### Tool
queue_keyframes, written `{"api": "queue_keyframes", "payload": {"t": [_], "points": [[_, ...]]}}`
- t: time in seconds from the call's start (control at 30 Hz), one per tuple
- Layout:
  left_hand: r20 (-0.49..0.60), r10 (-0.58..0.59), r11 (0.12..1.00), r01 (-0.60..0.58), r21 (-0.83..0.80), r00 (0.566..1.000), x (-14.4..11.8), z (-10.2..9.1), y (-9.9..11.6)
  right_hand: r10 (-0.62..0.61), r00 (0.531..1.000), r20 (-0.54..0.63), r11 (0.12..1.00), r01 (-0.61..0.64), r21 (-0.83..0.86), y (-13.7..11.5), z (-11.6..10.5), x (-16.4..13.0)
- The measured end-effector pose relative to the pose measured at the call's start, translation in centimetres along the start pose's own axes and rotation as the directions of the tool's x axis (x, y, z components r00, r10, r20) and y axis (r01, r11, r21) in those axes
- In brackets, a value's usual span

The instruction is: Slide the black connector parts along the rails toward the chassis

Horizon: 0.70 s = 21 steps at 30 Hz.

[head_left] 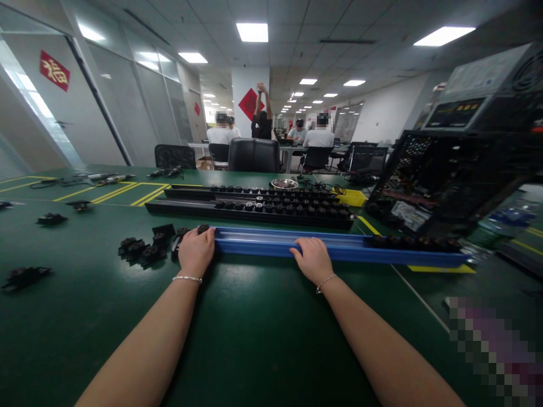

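Long blue plastic channel rail (339,249) on green table (254,328): looks light, stiff, smooth. Left hand (195,251) gripping its end, right hand (311,259) clasping mid-length edge; best held spread apart.

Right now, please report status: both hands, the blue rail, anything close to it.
Left hand on blue rail left end, right hand on its middle. Black parts sit at right end. Loose black clips beside left hand.

Long rail (339,247) lies across the counter (254,328), loose parts (144,249) at its left end, loaded trays (254,206) behind it, computer case (445,181) far right.
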<state>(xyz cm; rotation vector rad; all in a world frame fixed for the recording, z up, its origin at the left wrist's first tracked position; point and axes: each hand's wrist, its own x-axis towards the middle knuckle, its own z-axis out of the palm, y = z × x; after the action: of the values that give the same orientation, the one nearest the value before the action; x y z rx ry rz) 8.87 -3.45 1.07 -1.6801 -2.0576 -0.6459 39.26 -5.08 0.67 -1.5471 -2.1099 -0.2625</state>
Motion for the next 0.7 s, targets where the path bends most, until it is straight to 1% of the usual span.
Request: {"api": "queue_keyframes", "payload": {"t": [0.13, 0.3, 0.43, 0.5, 0.63, 0.7], "points": [[0.017, -0.018, 0.999, 0.019, -0.049, 1.0, 0.1, 0.16, -0.23, 0.009, 1.0, 0.005, 1.0, -0.009, -0.004, 0.1, -0.04, -0.04], [0.084, -0.11, 0.984, 0.12, -0.129, 0.99, 0.19, 0.21, -0.43, 0.026, 1.0, -0.001, 1.0, -0.026, -0.006, 0.4, -0.18, -0.19], [0.123, -0.161, 0.965, 0.182, -0.187, 0.979, 0.2, 0.06, -0.41, 0.03, 1.0, -0.007, 1.0, -0.03, -0.003, 0.52, -0.24, -0.25], [0.123, -0.158, 0.963, 0.181, -0.2, 0.98, 0.21, -0.04, -0.35, 0.031, 0.999, -0.006, 0.999, -0.031, -0.006, 0.55, -0.22, -0.24], [0.087, -0.125, 0.971, 0.14, -0.195, 0.988, 0.3, -0.07, -0.39, 0.021, 1.0, -0.017, 1.0, -0.021, -0.018, 0.64, -0.1, -0.2], [0.067, -0.137, 0.969, 0.148, -0.197, 0.988, 0.39, 0.09, -0.57, 0.017, 1.0, -0.026, 1.0, -0.018, -0.013, 0.68, -0.03, -0.18]]}}
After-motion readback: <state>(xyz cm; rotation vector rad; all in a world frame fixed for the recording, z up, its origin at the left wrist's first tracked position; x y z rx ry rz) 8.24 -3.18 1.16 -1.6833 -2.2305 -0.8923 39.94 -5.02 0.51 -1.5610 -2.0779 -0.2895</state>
